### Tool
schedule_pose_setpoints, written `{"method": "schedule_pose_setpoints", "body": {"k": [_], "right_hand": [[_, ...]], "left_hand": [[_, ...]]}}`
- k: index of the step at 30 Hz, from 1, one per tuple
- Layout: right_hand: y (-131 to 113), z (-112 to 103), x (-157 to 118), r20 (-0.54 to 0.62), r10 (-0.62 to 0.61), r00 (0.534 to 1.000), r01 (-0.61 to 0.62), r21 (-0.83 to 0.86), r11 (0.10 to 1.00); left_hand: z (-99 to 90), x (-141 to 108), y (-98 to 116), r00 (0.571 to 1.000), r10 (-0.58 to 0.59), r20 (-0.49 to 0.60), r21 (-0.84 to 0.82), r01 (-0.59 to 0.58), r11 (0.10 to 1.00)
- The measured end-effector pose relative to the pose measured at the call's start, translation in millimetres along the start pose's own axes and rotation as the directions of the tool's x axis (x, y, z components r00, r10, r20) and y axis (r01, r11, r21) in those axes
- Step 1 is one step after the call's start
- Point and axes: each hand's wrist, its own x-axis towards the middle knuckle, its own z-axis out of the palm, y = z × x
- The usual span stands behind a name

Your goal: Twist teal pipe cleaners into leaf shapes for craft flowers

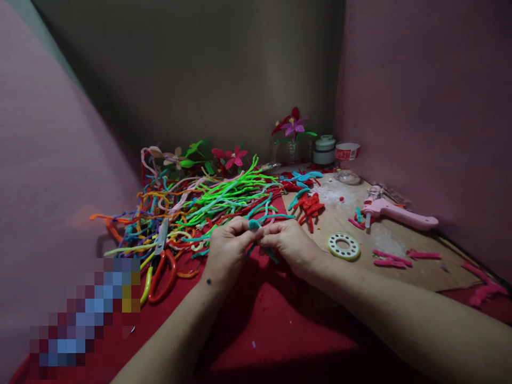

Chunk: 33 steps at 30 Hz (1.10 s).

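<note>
Both hands meet over the red cloth, fingertips pinched together around a teal pipe cleaner (254,224). My left hand (229,246) grips it from the left, thumb and forefinger closed at a small bent or looped part. From the right, my right hand (288,243) pinches the same fuzzy piece. Teal ends stick out below and between the hands; their exact shape is partly hidden by the fingers. Just beyond lies a big heap of loose pipe cleaners (224,194), bright green on top, with orange, pink and purple ones at its left.
Scissors (163,272) and yellow-handled pliers (147,282) lie left. A pink glue gun (400,211), a tape roll (344,246) and red pieces (310,209) rest on a board (424,272) at right. Fuzzy flowers (294,126) and a lidded jar (324,150) stand behind.
</note>
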Motion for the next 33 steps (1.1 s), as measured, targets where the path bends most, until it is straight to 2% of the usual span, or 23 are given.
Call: {"method": "schedule_pose_setpoints", "body": {"k": [2, 3, 8, 12, 14, 17, 20, 22, 24, 28, 33], "right_hand": [[0.4, 0.1, 0.1, -0.008, 0.030, 1.000, -0.030, 0.023, 0.999], [0.3, 0.2, 0.2, -0.005, 0.038, 0.999, -0.038, 0.022, 0.999], [-0.8, 3.0, -2.0, 0.014, 0.030, 0.999, -0.030, -0.006, 1.000], [-0.5, 5.4, -4.0, 0.039, 0.079, 0.996, -0.079, -0.009, 0.997], [-0.8, 3.6, -1.6, 0.026, 0.059, 0.998, -0.061, 0.095, 0.994], [-3.3, -2.0, 5.4, -0.044, -0.022, 0.999, 0.034, 0.292, 0.956], [-7.8, -6.3, 10.1, -0.130, -0.044, 0.991, 0.094, 0.411, 0.907], [-10.7, -6.8, 10.1, -0.139, -0.018, 0.990, 0.080, 0.459, 0.885], [-12.4, -6.0, 8.8, -0.110, 0.003, 0.994, 0.051, 0.484, 0.873], [-11.3, -4.4, 7.5, -0.055, 0.047, 0.997, -0.013, 0.501, 0.865], [-6.4, -5.3, 10.3, -0.130, 0.041, 0.991, 0.027, 0.481, 0.876]], "left_hand": [[2.3, -0.3, 0.3, 0.996, 0.079, -0.049, 0.095, -0.074, 0.993], [3.1, -0.1, 0.6, 0.995, 0.081, -0.050, 0.101, -0.075, 0.992], [0.3, 6.2, 3.1, 0.996, -0.082, -0.033, -0.145, 0.076, 0.986], [-11.7, 16.2, 4.1, 0.987, -0.028, -0.159, -0.339, -0.028, 0.940], [-17.7, 19.1, 2.5, 0.983, -0.080, -0.166, -0.404, 0.006, 0.915], [-21.0, 18.1, -2.7, 0.974, -0.222, -0.050, -0.380, 0.187, 0.906], [-15.2, 13.1, -7.6, 0.935, -0.323, 0.150, -0.343, 0.355, 0.870], [-7.6, 9.2, -9.2, 0.892, -0.336, 0.302, -0.333, 0.429, 0.840], [0.5, 5.6, -9.6, 0.866, -0.291, 0.407, -0.347, 0.442, 0.827], [12.1, 0.3, -9.4, 0.864, -0.238, 0.443, -0.363, 0.416, 0.834], [16.0, -3.0, -8.8, 0.883, -0.224, 0.411, -0.240, 0.343, 0.908]]}}
